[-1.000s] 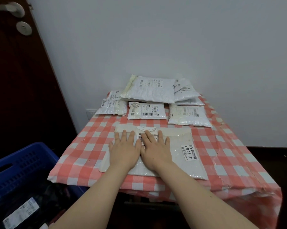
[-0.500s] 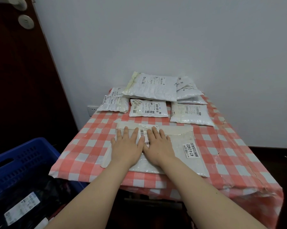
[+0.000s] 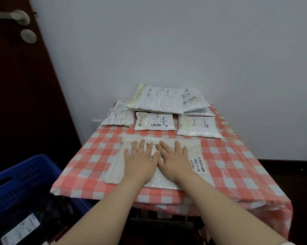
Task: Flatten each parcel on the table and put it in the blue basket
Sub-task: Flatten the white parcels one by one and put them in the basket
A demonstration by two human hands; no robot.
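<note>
Left hand and right hand are lying palm-down, fingers straight and spread, pressing side by side on the large white parcel, gripping nothing. I am logging the parcel as lying near the front edge of the table; the blue basket is sitting below the front-left corner, smaller parcels crowding the far edge

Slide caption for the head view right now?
Left hand and right hand press flat on a large parcel on the checked table; more parcels wait behind, blue basket at left.
</note>
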